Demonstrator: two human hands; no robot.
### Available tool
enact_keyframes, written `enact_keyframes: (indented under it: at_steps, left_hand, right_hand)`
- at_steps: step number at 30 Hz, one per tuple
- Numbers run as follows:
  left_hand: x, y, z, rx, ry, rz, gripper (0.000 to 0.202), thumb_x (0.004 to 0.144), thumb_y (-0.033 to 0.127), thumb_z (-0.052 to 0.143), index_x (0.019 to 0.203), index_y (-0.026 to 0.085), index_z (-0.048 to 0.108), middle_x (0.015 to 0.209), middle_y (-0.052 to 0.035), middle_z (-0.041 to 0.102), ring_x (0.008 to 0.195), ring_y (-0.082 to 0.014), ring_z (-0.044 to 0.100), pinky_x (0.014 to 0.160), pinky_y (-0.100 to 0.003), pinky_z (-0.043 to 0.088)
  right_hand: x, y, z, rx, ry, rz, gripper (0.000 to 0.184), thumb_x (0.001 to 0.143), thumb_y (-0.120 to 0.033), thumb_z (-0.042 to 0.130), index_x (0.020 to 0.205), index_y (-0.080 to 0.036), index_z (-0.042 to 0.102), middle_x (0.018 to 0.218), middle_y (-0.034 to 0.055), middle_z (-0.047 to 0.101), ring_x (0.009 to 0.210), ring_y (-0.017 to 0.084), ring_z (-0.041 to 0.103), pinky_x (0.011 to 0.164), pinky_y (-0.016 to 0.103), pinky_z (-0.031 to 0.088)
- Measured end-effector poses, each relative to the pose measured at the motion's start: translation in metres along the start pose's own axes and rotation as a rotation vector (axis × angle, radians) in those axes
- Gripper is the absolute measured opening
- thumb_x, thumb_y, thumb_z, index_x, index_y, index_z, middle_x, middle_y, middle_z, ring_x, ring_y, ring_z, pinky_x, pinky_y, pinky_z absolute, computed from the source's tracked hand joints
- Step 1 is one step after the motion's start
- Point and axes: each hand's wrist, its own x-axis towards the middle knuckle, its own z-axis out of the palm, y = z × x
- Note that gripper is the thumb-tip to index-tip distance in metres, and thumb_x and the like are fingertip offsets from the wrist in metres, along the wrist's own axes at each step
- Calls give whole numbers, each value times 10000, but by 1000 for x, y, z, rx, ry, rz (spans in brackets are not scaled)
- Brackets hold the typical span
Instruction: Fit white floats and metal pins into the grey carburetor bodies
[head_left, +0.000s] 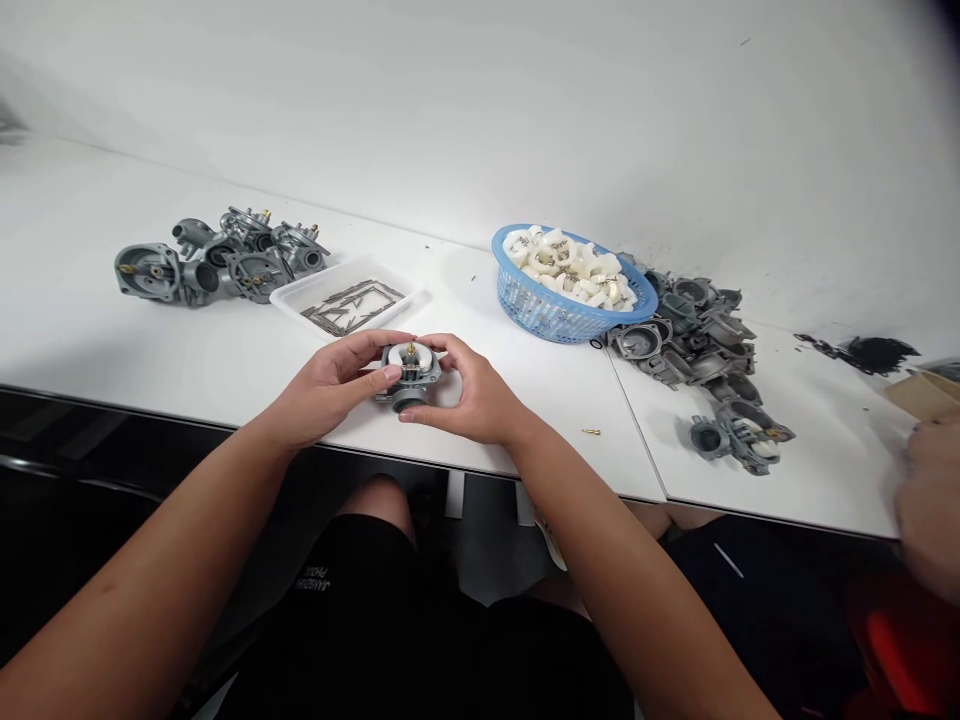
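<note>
Between both hands, near the table's front edge, is a grey metal carburetor body [409,392] with a white plastic float [426,358] seated in its open top. A brass piece [411,349] stands up in the middle of the float. My left hand [341,385] grips the body from the left, its thumb at the float's front edge. Around the right side curls my right hand [472,395], thumb at the lower front by the round bore. Just behind them stands a white tray [411,292] with thin metal pins [352,308].
A blue basket [551,318] heaped with white floats [570,265] stands behind right. Carburetor bodies lie piled at left [240,255] and right [697,330]. One carburetor with a float [739,437] and a small brass part [592,432] lie nearer. Another person's hand [934,500] is at far right.
</note>
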Motion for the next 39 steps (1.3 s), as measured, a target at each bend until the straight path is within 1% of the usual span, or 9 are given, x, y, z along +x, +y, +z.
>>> enact_keyframes:
  at_steps: [2,7,11,14,19,25,32,36,39]
  left_hand:
    - [0,-1,0,-2,6,-3,419,903,374,772,1298,248,714,1297,-105,729,1215,-295,656,1018,-382,530]
    - [0,0,0,-29,3,-21,384,896,353,784,1269,275,733,1282,-77,743,1185,-256,669,995,-325,526]
    - [-2,2,1,-23,8,-37,414,886,368,791,1281,260,730,1272,-90,742,1165,-272,669,965,-340,534]
    - [-3,4,2,-17,45,-46,437,873,402,797,1288,280,738,1313,-83,725,1195,-278,647,975,-345,523]
    - [-2,9,4,-59,112,-54,429,834,462,815,1220,278,781,1274,-82,738,1179,-278,642,1000,-375,506]
    - [-2,5,3,-37,87,-46,410,861,403,807,1248,275,760,1247,-72,726,1119,-243,640,959,-337,505]
    - [0,5,3,-90,96,-57,381,851,404,813,1207,271,784,1189,-74,758,1027,-234,673,911,-348,516]
    - [0,6,3,-103,88,-34,380,841,378,822,1203,268,786,1207,-75,745,1069,-246,657,934,-354,508]
    - [-1,6,3,-111,90,-33,394,834,375,823,1208,259,784,1193,-80,738,1059,-250,644,909,-351,507]
  right_hand:
    - [0,0,0,5,-3,-8,779,695,-487,908,1322,-182,559,1304,96,643,1058,218,630,929,376,554]
    - [-2,-2,-2,15,-22,9,760,711,-495,893,1339,-212,573,1301,82,652,1026,219,628,901,380,555]
    - [-3,-4,-3,17,-41,25,762,731,-493,879,1367,-221,562,1332,80,640,1027,216,624,886,368,550]
    - [-3,-2,-3,13,-46,38,783,716,-509,887,1369,-231,556,1352,81,633,1047,229,628,901,382,547]
    - [-3,0,-2,15,-35,67,827,678,-549,903,1360,-241,549,1383,85,613,1133,254,624,955,401,535]
    - [-2,0,-2,9,-39,55,792,684,-561,897,1330,-242,570,1337,76,632,1093,238,628,939,394,537]
    - [-4,0,-2,11,-25,107,903,641,-583,917,1374,-249,508,1446,108,560,1156,266,617,944,411,549]
    - [-5,0,-2,17,-32,108,896,653,-572,915,1380,-252,499,1437,89,563,1153,258,610,946,401,542]
    - [-4,2,-2,24,-29,97,908,645,-574,919,1383,-252,499,1443,86,559,1176,272,603,964,414,535]
